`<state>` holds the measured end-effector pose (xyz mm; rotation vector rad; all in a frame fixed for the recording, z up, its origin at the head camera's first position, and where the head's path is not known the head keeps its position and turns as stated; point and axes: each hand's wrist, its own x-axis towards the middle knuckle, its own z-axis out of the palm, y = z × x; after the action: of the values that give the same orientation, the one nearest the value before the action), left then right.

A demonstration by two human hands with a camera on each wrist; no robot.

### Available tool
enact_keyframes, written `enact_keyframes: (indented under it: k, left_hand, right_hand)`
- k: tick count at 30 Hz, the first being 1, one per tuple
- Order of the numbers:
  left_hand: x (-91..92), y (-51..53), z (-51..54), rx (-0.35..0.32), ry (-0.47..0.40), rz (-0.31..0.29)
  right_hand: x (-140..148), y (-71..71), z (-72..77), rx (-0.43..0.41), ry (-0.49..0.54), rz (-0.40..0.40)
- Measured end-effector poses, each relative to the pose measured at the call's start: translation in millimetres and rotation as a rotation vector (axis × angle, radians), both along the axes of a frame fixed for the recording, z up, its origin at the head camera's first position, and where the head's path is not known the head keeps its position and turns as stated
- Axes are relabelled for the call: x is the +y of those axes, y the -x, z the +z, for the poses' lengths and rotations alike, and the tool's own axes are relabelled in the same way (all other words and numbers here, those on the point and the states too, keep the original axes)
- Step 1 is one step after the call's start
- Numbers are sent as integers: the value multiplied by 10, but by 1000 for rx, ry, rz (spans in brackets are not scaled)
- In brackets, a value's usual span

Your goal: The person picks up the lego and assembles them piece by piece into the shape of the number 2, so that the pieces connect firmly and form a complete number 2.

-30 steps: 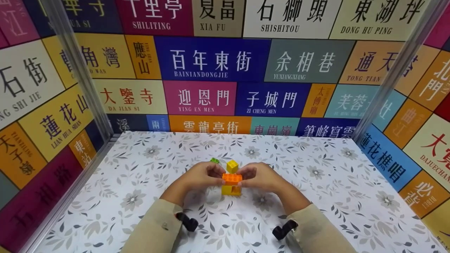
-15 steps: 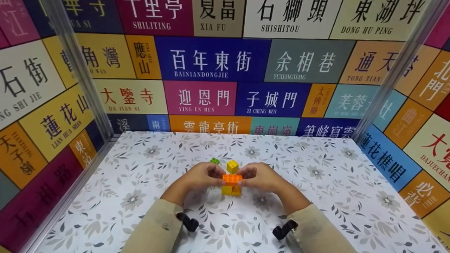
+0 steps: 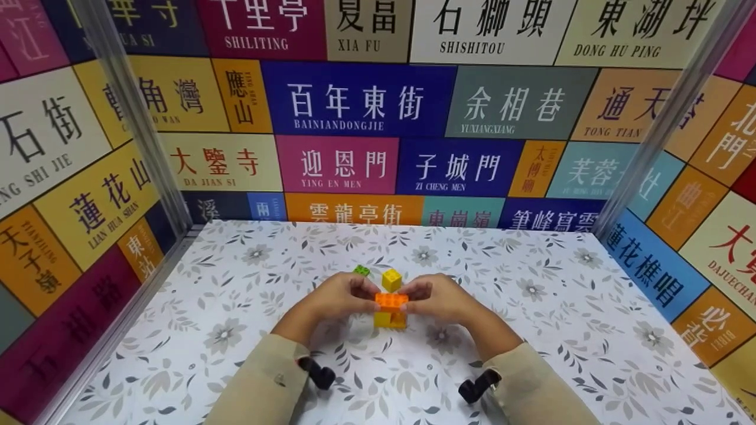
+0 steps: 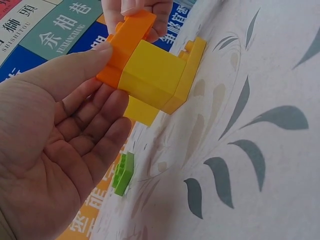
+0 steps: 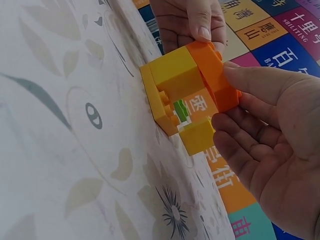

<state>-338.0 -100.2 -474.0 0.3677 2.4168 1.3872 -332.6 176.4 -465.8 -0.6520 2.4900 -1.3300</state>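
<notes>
In the head view, my left hand (image 3: 338,297) and right hand (image 3: 438,298) pinch opposite ends of an orange toy building brick (image 3: 391,301). The brick lies across the top of a yellow block (image 4: 152,67), which stands at one end of a flat, studded yellow-orange base piece (image 5: 161,112). Above the base's other end, the orange brick overhangs an open gap. Whether it is fully seated, I cannot tell. Just beyond stands a loose yellow block (image 3: 391,278). A small green brick (image 3: 361,270) lies farther left, partly hidden behind my left hand.
A white tabletop (image 3: 514,348) with grey flowers and leaves lies under everything. Colourful sign-covered walls (image 3: 354,100) enclose its back and sides. Black wrist devices (image 3: 319,375) stick out from both sleeves.
</notes>
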Motion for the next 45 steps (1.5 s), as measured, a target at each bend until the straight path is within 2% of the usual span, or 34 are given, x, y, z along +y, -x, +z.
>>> enact_keyframes:
  k: [12, 21, 23, 27, 30, 33, 37, 45]
  left_hand:
    - [4, -3, 18, -12, 14, 7]
    - [-2, 4, 17, -62, -3, 9]
    - [-4, 10, 14, -51, -9, 4]
    - [-12, 22, 3, 24, -11, -26]
    - [-14, 27, -10, 53, 1, -42]
    - [-16, 35, 9, 33, 10, -36]
    - [-9, 30, 9, 10, -2, -27]
    - [-15, 21, 16, 14, -4, -22]
  right_hand:
    - [0, 8, -18, -9, 0, -17]
    - [1, 13, -28, -24, 2, -27]
    - [5, 11, -27, -20, 3, -28]
    - [11, 15, -30, -11, 24, -8]
    - [30, 31, -46, -19, 31, -1]
    - [66, 68, -46, -21, 27, -39]
    - [109, 116, -64, -14, 30, -134]
    - [12, 243, -133, -8, 33, -245]
